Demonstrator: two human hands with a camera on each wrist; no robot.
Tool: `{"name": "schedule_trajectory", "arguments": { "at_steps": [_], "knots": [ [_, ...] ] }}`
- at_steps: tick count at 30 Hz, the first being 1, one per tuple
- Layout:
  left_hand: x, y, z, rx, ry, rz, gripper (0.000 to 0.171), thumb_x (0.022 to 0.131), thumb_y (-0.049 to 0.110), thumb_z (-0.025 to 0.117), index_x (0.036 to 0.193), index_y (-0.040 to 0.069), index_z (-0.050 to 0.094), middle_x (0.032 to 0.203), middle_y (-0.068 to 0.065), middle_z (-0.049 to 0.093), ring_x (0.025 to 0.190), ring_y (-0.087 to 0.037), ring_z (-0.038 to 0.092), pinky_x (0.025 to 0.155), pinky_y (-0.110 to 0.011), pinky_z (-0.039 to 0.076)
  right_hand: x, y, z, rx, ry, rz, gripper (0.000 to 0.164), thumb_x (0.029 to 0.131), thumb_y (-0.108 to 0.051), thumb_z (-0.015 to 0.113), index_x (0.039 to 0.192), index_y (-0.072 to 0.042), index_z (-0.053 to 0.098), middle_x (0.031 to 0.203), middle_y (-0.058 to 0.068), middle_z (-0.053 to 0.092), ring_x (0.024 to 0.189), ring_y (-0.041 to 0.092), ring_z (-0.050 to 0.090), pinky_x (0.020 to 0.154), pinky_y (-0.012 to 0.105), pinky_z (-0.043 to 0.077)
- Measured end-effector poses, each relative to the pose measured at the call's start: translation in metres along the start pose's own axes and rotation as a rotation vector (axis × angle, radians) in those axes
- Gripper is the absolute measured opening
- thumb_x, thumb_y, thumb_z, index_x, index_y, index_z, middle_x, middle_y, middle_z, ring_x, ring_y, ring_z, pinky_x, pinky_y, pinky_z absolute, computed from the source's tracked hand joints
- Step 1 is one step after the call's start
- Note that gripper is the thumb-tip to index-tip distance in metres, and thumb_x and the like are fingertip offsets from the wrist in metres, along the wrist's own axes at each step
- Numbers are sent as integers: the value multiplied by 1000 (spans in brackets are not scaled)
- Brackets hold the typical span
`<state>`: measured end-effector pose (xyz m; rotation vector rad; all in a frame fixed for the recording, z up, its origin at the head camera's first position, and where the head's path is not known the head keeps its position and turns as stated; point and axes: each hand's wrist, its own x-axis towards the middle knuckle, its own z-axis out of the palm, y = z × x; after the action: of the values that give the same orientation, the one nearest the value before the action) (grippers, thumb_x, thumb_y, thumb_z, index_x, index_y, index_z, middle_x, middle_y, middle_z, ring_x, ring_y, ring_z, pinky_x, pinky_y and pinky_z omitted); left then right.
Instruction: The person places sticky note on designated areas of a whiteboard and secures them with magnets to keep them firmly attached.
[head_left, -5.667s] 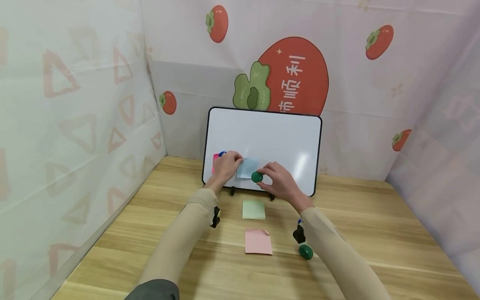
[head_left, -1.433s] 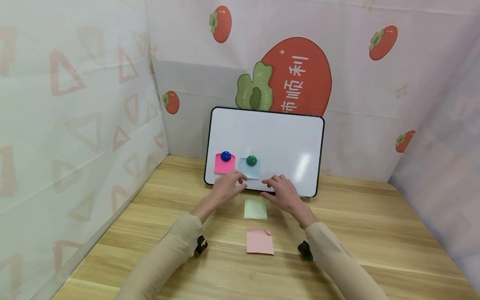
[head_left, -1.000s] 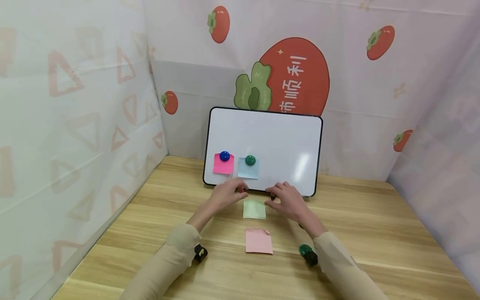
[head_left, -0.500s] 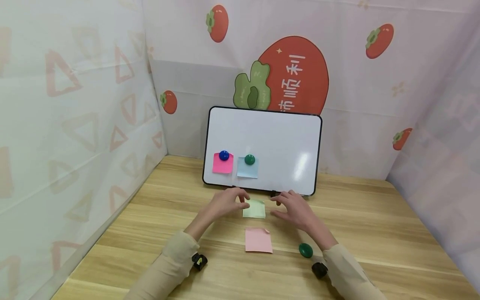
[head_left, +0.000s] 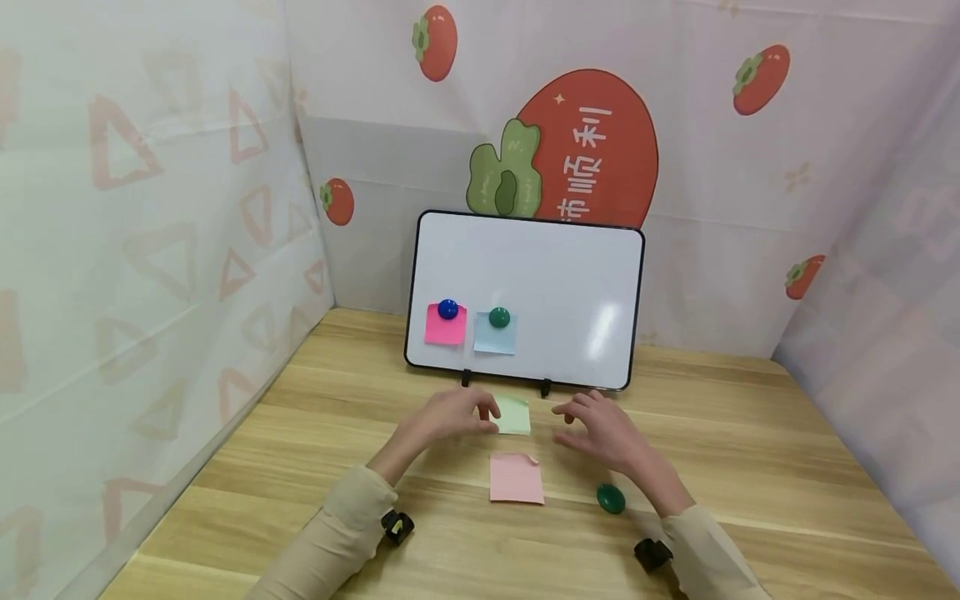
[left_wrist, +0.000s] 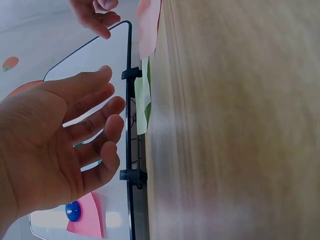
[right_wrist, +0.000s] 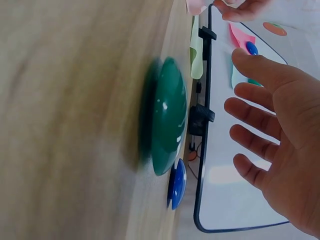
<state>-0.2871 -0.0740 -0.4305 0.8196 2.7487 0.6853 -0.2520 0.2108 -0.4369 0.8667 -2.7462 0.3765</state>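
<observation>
My left hand (head_left: 450, 415) hovers beside the pale green sticky note (head_left: 513, 417), fingers loosely bent around nothing; its fingertips overlap the note's left edge in the head view. To the right, my right hand (head_left: 606, 432) is held over the table with relaxed, spread fingers and an empty palm. A pale pink sticky note (head_left: 516, 479) with a curled corner lies nearer. On the whiteboard (head_left: 562, 283), a blue magnet (head_left: 447, 309) sits on a bright pink note (head_left: 444, 332), and a green magnet (head_left: 499, 317) on a light blue note (head_left: 493, 340).
A loose green magnet (head_left: 611, 498) lies on the wooden table (head_left: 465, 550) below my right hand. Another blue magnet (right_wrist: 178, 184) shows beyond it in the right wrist view; my right arm hides it from the head view. Black feet (head_left: 546, 387) support the whiteboard.
Earlier my right hand pinched the green magnet by the light blue note; that magnet now sits on the note's upper part. Both hands have drawn back from the whiteboard, down toward the pale green note.
</observation>
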Motion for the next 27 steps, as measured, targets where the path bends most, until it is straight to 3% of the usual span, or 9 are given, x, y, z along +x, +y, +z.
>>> {"name": "schedule_trajectory", "arguments": {
  "at_steps": [8, 20, 27],
  "knots": [
    [-5, 8, 3, -20, -74, 8, 16, 88, 35, 74, 100, 24, 73, 86, 13, 65, 73, -6, 57, 68, -28, 46, -14, 4, -2, 0, -30, -2, 37, 86, -34, 77, 116, -12, 72, 91, -5, 66, 90, 15, 55, 80, 38, 47],
    [-3, 9, 9, -10, -143, 23, 13, 87, 33, 76, 96, 24, 73, 82, 13, 64, 70, -5, 55, 65, -24, 45, -24, 18, -9, 114, -188, -22, 41, 88, -39, 74, 119, -13, 70, 95, -7, 63, 90, 14, 52, 74, 29, 44],
    [-3, 9, 11, 18, -146, 28, 10, 86, 33, 77, 91, 26, 72, 79, 14, 63, 68, -4, 53, 64, -24, 43, -28, 21, -11, 166, -270, -47, 39, 87, -39, 75, 118, -16, 70, 97, -10, 62, 91, 12, 51, 76, 28, 44]
  ]
}}
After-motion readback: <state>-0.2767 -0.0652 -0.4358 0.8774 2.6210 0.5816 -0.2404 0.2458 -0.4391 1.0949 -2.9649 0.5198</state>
